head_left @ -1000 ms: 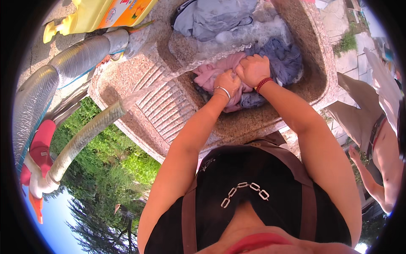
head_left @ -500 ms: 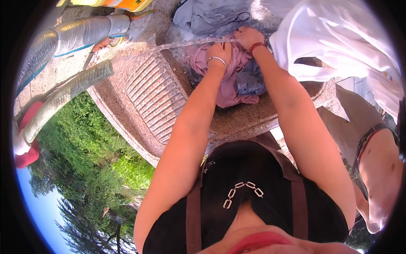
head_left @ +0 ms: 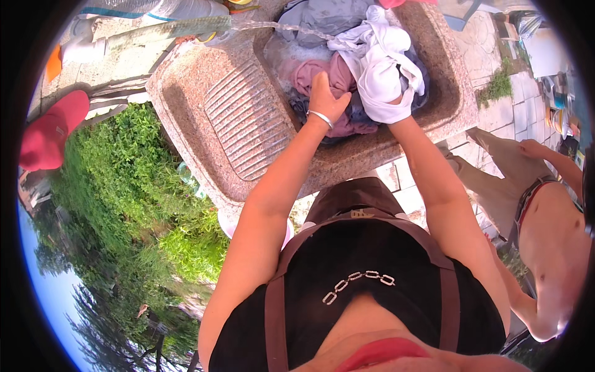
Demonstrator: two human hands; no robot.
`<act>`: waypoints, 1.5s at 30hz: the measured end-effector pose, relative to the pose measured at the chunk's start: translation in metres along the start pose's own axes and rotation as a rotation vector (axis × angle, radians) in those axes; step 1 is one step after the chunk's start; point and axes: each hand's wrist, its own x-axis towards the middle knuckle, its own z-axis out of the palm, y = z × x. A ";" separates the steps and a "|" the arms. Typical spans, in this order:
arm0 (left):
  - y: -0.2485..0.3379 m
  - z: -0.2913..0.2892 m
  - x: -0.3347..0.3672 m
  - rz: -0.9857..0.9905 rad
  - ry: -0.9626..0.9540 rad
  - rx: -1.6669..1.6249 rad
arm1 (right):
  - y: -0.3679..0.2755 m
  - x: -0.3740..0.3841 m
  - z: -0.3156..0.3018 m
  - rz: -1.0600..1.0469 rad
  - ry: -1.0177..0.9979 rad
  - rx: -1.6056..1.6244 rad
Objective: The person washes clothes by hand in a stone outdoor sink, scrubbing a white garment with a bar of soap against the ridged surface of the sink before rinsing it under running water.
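My left hand (head_left: 327, 102), with a silver bangle at the wrist, is closed on a wet pink garment (head_left: 340, 75) in the stone sink (head_left: 310, 170). Its thumb lies toward the right and its fingertips sink into the fabric. A bunched white cloth (head_left: 379, 80) covers my right hand, so only the forearm (head_left: 418, 146) and a sliver of skin show. Dark wet clothing (head_left: 362, 113) lies beneath the pink garment. Behind them a grey garment (head_left: 319, 22) sits in sudsy water, where a stream from a hose (head_left: 170, 34) lands.
A ribbed washboard slope (head_left: 251, 118) forms the sink's left side. Another person (head_left: 551, 248), bare-chested in khaki trousers, is close on my right. A red cap (head_left: 52, 131) is at the far left, above green bushes (head_left: 136, 180). Paving and assorted goods lie at the right.
The white cloth, spread wide at the upper right before, now lies bunched in the sink over my right hand. My left hand stays at the pink garment. The view has shifted.
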 end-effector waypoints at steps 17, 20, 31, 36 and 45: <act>0.013 -0.129 0.021 -0.296 -0.128 -0.438 | 0.026 0.024 -0.073 0.075 -0.471 0.612; -0.007 -0.167 0.027 -0.420 -0.251 -0.473 | 0.020 0.065 -0.112 0.177 -0.366 0.834; 0.035 -0.203 0.058 -0.587 0.005 -1.168 | 0.011 0.154 -0.095 0.465 -1.120 0.672; 0.029 -0.197 0.036 -0.666 -0.040 -1.319 | 0.015 0.134 -0.061 0.357 -1.095 0.806; 0.029 -0.193 0.039 -0.489 -0.396 -1.780 | -0.050 0.088 -0.012 0.278 -0.501 1.001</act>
